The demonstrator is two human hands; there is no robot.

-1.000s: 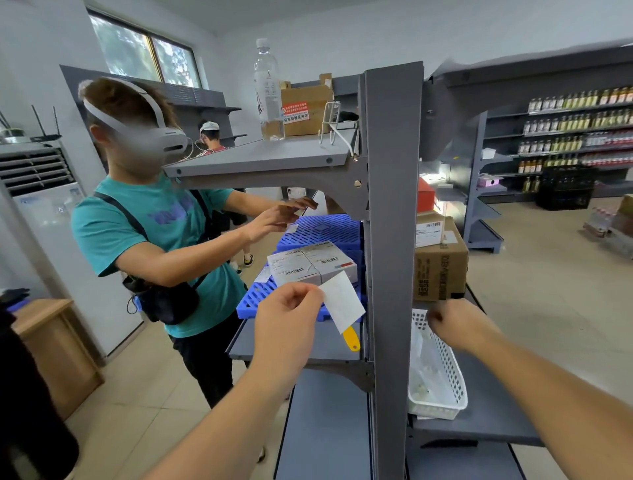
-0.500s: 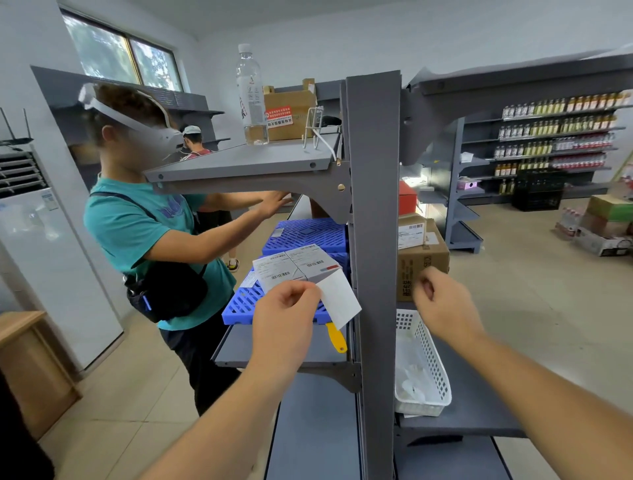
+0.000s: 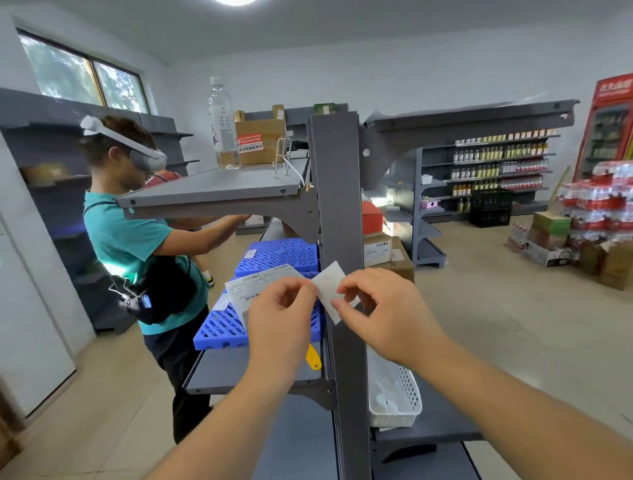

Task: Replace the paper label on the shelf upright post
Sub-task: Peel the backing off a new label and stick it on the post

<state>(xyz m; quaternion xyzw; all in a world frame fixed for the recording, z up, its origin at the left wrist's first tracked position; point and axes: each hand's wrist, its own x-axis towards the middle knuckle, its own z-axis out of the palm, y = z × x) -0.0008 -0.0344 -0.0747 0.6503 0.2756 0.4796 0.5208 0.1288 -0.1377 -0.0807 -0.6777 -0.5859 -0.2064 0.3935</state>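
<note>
I am pinching the white paper label [image 3: 329,288] between my left hand [image 3: 281,312] and right hand [image 3: 378,310] at frame centre, just before the bare upright post [image 3: 337,205] — likely peeling its backing — next comes pressing it squarely on.

Walls: white [image 3: 394,68]
Floor: beige tile [image 3: 513,325]
Window: upper left [image 3: 82,73]
Light: ceiling lamp [image 3: 234,1]
Furniture: grey stocked shelving [image 3: 486,164], red cooler [image 3: 608,126]
</note>
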